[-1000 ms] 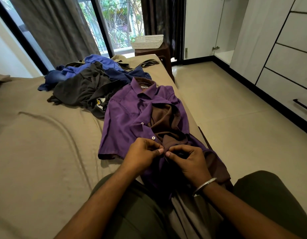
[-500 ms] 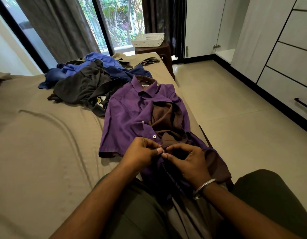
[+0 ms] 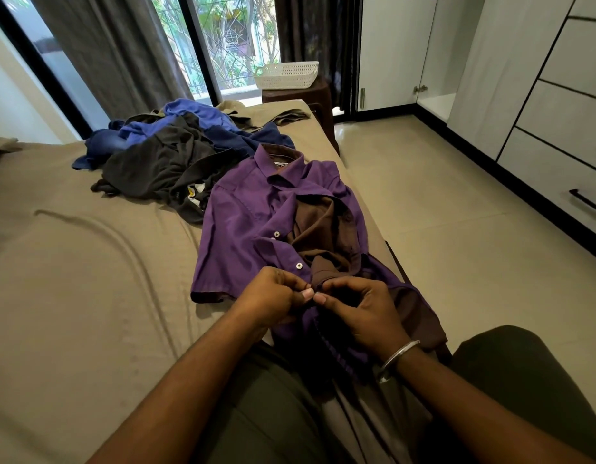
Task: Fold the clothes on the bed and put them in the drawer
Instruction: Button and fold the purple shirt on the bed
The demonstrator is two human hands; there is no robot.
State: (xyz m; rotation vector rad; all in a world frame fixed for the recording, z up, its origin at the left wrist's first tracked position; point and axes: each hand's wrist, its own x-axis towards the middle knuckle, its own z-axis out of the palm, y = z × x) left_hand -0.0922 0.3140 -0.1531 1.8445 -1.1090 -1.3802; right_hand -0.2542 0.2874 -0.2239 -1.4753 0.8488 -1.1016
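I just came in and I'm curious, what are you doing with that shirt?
A person's left hand and right hand pinch the front edges of a purple short-sleeved button shirt spread on the tan-sheeted bed, apparently buttoning it. It isn't folded yet. A heap of blue and dark grey clothes waits behind it.

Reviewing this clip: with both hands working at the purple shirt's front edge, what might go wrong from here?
1. The purple shirt lies along the bed edge, its right side draping over; tugging may slide it toward the floor.
2. Left hand and right hand pinch the placket over bunched brown lining; fastening now could trap wrinkles or misalign the buttons.
3. The unfolded pile touches the shirt's shoulder and may tangle while folding.
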